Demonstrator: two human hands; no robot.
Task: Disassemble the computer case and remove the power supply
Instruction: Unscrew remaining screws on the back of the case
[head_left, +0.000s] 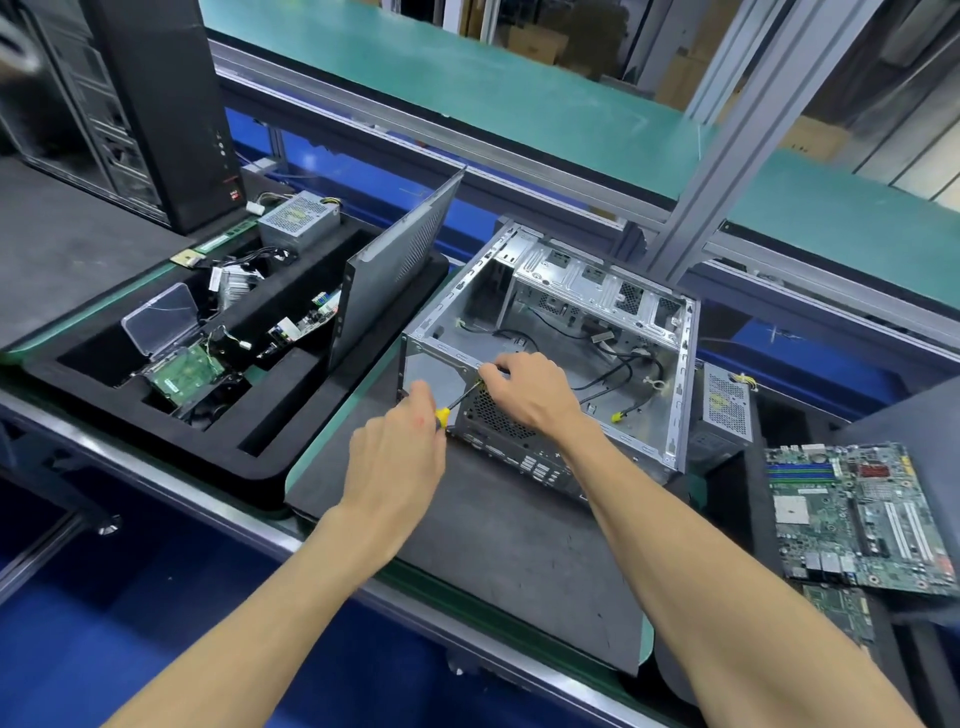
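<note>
An open silver computer case (613, 291) lies on its side on a dark mat, with loose black cables inside. My left hand (395, 457) grips a screwdriver (457, 402) with a yellow-and-black handle, its tip at the case's near rear edge. My right hand (524, 389) rests on that same rear edge, its fingertips pinching at the screwdriver's tip. One grey power supply (727, 410) stands just right of the case. Another power supply (298, 221) sits at the back of the foam tray.
A black foam tray (156, 415) on the left holds a hard drive, cables and a clear plastic box. The removed side panel (389, 270) leans in it. Motherboards (857, 514) lie at the right. A black tower case (156, 104) stands at the back left.
</note>
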